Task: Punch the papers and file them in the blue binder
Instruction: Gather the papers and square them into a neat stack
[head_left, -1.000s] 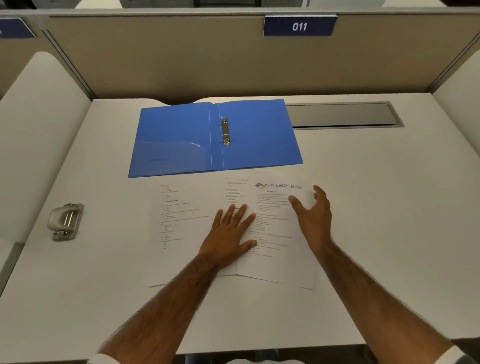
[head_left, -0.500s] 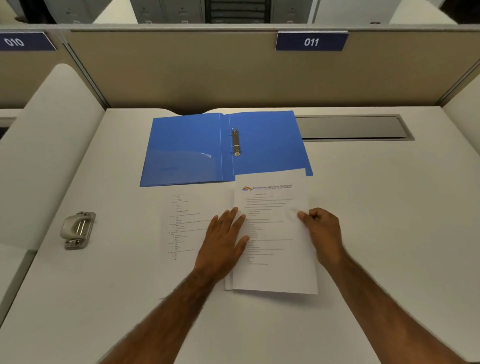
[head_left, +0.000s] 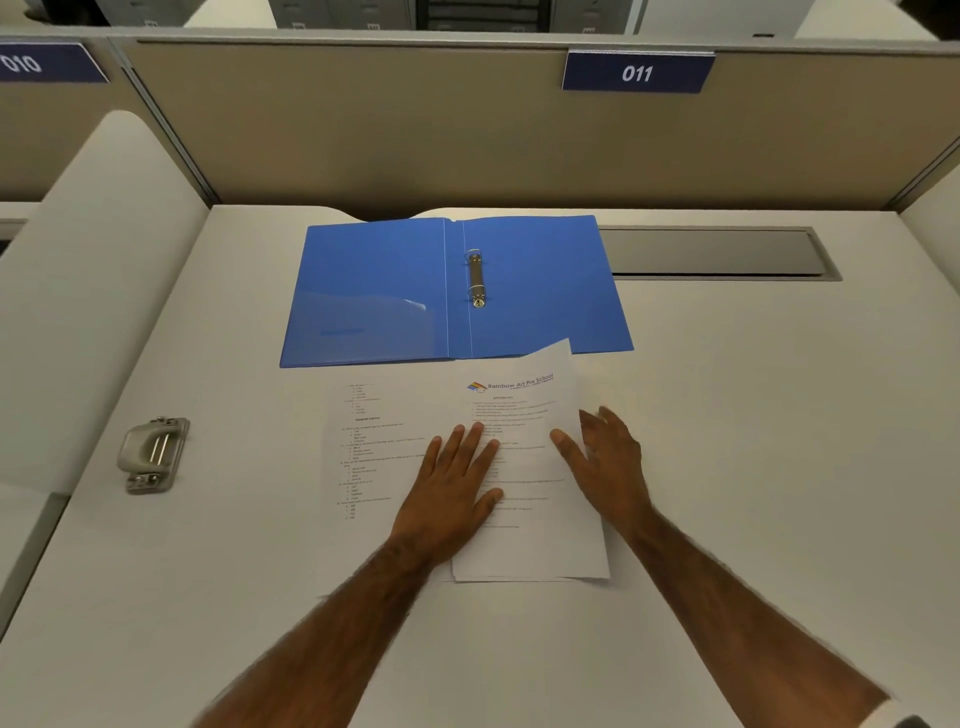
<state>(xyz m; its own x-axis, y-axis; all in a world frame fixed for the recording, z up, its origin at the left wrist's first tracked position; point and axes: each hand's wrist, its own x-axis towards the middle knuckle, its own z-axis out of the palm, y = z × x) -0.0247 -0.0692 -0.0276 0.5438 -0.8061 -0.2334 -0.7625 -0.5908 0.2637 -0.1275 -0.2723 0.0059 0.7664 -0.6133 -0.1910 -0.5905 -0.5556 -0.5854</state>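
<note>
right hand (head_left: 608, 462) has dropped its pinch and lies open, fingers loosely spread, thumb on the right edge of the top sheet (head_left: 530, 545), whose far corner now overlaps the open blue binder (head_left: 545, 291). left hand (head_left: 454, 488) presses flat on the papers (head_left: 374, 447), fingers straight, nearly together. hole punch (head_left: 153, 454) sits well left on the desk (head_left: 753, 467).

Bare forearms (head_left: 332, 639), white sleeve edge (head_left: 889, 716) on right arm

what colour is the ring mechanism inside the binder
Silver metal ring mechanism, with a brassy tint at its near end, seen in the head view.
</note>
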